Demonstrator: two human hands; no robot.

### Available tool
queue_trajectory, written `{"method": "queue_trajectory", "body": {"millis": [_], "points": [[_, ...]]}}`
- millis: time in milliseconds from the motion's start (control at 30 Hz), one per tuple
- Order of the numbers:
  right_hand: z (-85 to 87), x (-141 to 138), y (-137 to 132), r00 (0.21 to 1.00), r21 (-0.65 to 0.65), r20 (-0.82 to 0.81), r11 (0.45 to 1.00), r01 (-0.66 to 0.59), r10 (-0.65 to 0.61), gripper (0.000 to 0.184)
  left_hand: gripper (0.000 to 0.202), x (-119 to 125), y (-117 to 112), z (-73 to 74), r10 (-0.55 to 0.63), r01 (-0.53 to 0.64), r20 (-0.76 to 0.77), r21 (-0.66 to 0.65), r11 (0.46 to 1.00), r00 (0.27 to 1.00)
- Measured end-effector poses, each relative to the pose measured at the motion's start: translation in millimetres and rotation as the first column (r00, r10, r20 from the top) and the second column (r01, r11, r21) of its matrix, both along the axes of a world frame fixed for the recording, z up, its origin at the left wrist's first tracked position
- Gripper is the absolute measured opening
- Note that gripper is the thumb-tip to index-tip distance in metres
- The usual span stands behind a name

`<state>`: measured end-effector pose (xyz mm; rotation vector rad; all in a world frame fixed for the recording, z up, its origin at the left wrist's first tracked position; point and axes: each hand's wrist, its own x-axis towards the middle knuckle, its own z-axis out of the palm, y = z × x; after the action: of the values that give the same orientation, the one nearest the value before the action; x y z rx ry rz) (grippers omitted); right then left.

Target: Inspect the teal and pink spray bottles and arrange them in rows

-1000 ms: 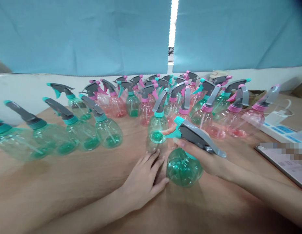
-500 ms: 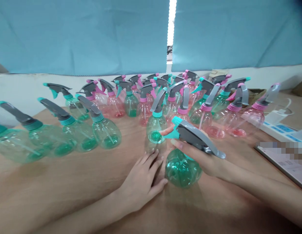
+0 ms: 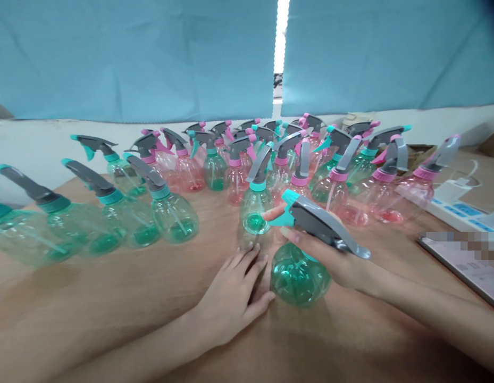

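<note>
A clear green spray bottle with a grey and turquoise trigger head is gripped around its neck by my right hand. The bottle tilts a little, its nozzle pointing left and away from me, and my index finger reaches to the turquoise trigger. Flat on the brown table, with fingers outstretched, lies my left hand, just left of that bottle and holding nothing. Another green bottle stands right beyond my left fingertips.
Several green spray bottles form a row at the left. Pink spray bottles and more green ones crowd the back. At the right are a phone-like device and a white-and-blue power strip. A blue curtain hangs behind.
</note>
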<state>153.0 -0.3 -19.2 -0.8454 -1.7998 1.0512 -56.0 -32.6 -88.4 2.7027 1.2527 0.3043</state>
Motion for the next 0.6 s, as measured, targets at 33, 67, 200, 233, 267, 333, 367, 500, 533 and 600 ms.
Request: {"method": "queue_trajectory", "body": {"millis": [33, 67, 200, 233, 267, 333, 367, 500, 533, 600], "points": [[-0.5, 0.2, 0.1, 1.0, 0.006, 0.006, 1.0, 0.008, -0.008, 0.024, 0.058, -0.1, -0.1, 0.0, -0.004, 0.004, 0.0, 0.002, 1.0, 1.0], [-1.2, 0.4, 0.1, 1.0, 0.013, 0.011, 1.0, 0.013, -0.013, 0.023, 0.058, -0.2, -0.1, 0.1, -0.006, 0.006, -0.001, 0.003, 1.0, 1.0], [-4.9, 1.1, 0.9, 0.999, 0.03, 0.029, 0.999, 0.022, -0.023, 0.018, 0.059, -0.5, 0.3, 0.1, -0.009, 0.009, -0.007, 0.004, 1.0, 1.0], [-5.7, 1.1, 1.2, 0.999, 0.038, 0.025, 0.999, 0.034, -0.035, 0.016, 0.059, -0.5, 0.5, -0.1, -0.008, 0.008, -0.009, 0.002, 1.0, 1.0], [-6.2, 1.0, 1.4, 0.999, 0.046, 0.018, 0.998, 0.044, -0.045, 0.014, 0.059, -0.5, 0.7, -0.4, -0.008, 0.008, -0.01, 0.002, 1.0, 1.0], [-6.7, 0.8, 1.5, 0.999, 0.057, 0.008, 0.997, 0.051, -0.052, 0.011, 0.059, -0.4, 0.8, -1.1, -0.006, 0.006, -0.014, 0.0, 1.0, 1.0], [-6.8, 0.8, 1.5, 0.999, 0.056, 0.009, 0.997, 0.05, -0.051, 0.01, 0.059, -0.4, 0.8, -1.4, -0.006, 0.006, -0.015, -0.001, 1.0, 1.0], [-6.6, 1.0, 1.1, 0.998, 0.046, 0.034, 0.998, 0.048, -0.05, 0.009, 0.058, -0.4, 0.5, -1.4, 0.0, 0.0, -0.005, -0.004, 1.0, 1.0], [-6.5, 1.1, 1.3, 0.998, 0.048, 0.032, 0.998, 0.049, -0.051, 0.009, 0.058, -0.4, 0.3, -1.0, -0.001, 0.001, -0.001, -0.005, 1.0, 1.0], [-6.3, 1.2, 2.2, 0.999, 0.055, 0.021, 0.998, 0.044, -0.045, 0.009, 0.056, -0.2, 0.1, 0.3, -0.002, 0.002, 0.007, -0.005, 1.0, 1.0]]}}
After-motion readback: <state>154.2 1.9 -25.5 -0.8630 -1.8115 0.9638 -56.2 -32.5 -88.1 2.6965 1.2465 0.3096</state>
